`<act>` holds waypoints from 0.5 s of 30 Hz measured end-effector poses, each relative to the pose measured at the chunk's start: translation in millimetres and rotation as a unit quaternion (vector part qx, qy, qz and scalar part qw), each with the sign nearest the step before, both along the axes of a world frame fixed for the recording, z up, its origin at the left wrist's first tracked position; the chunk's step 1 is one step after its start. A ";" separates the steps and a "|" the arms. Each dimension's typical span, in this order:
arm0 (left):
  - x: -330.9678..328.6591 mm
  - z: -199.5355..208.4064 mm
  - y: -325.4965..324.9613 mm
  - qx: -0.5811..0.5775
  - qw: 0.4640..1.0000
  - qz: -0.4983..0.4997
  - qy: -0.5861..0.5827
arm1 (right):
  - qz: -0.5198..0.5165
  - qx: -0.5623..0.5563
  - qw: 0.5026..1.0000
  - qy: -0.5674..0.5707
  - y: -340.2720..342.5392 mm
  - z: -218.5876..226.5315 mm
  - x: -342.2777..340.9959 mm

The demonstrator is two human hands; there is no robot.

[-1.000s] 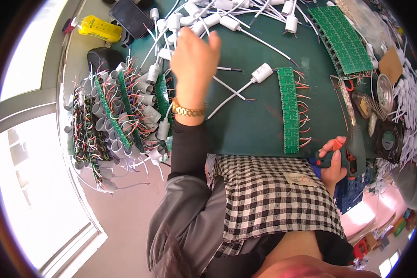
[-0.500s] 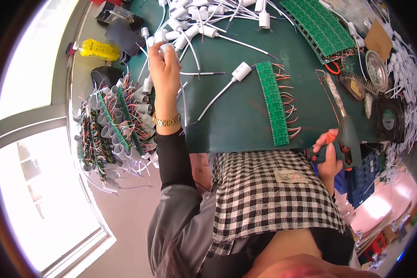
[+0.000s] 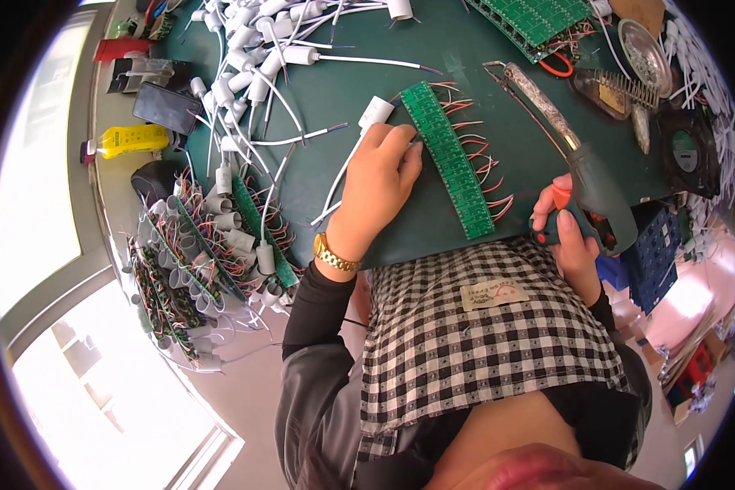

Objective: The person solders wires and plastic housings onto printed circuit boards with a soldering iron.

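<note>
A long green circuit board strip [image 3: 449, 163] lies on the green table, with short red and white wires along its right side. Beside its left edge is my left hand [image 3: 381, 173], fingers curled together; whatever they hold is hidden. Just beyond those fingers, a white lamp-holder-like cylinder with a cable [image 3: 376, 113] lies at the board's upper left corner. My right hand [image 3: 570, 237] grips the dark handle of a soldering gun [image 3: 600, 192] at the table's near edge. Its metal tip points up and left, apart from the board.
Many white cabled cylinders [image 3: 257, 61] are heaped at the far left. Wired boards with grey cylinders [image 3: 212, 253] crowd the left side, near a yellow bottle [image 3: 135, 142] and a phone [image 3: 166, 108]. Stacked green boards [image 3: 539, 24], a coil stand [image 3: 625, 90] and a metal dish [image 3: 645, 57] stand right.
My left hand has come from the heap, where it held a white cylinder, rightward and nearer to the board's left edge. My right hand keeps its grip on the soldering gun. The view has shifted.
</note>
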State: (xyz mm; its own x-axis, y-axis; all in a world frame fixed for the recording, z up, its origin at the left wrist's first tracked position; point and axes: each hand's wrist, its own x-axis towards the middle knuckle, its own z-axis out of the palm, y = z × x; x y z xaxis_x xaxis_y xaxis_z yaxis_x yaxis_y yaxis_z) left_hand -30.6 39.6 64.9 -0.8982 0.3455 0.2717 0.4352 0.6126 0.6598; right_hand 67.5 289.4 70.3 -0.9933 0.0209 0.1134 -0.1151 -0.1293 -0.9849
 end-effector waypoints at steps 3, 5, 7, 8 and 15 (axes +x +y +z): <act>-13.8 -23.8 -3.5 -0.032 0.995 -0.006 0.098 | 0.006 0.023 1.000 -0.011 -2.3 0.2 -4.5; -19.2 -28.6 -4.0 -0.059 0.989 0.007 0.134 | -0.002 0.020 1.000 -0.007 -4.2 -2.5 -7.9; -24.3 -30.6 -2.3 -0.082 0.982 0.018 0.168 | -0.009 -0.003 1.000 -0.015 -5.2 -0.4 -10.1; -27.9 -28.2 -0.2 -0.067 0.978 0.026 0.195 | -0.015 -0.030 0.999 -0.018 -5.4 1.0 -11.6; -48.7 -27.5 -3.4 -0.058 0.988 0.033 0.141 | 0.026 0.016 0.997 -0.065 -15.1 11.1 -24.8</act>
